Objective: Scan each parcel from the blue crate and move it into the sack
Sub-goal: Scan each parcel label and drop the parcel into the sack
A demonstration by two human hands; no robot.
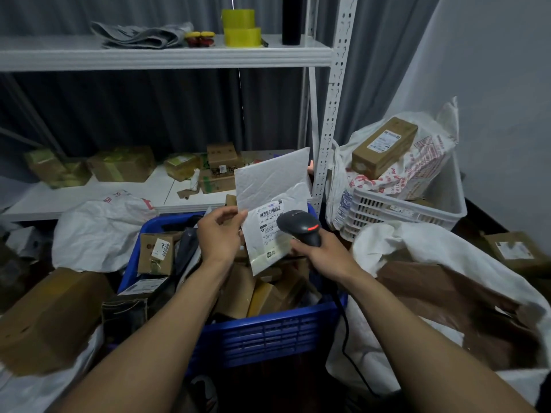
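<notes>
My left hand [219,236] pinches the left edge of a white padded mailer [272,186] and holds it upright above the blue crate [262,338]. Its shipping label with a barcode faces me. My right hand [323,256] grips a dark handheld scanner [299,226] whose head points at the label, almost touching it. The scanner's black cable hangs down past the crate's right side. The crate holds several cardboard boxes and dark bags. The white sack [441,254] lies open at the right, with brown parcels inside.
A white basket [417,210] at the right rear holds a printed bag with a cardboard box [384,147] on top. A white metal shelf [167,55] carries tape rolls above and several boxes below. More boxes [50,320] and white bags [98,231] crowd the left floor.
</notes>
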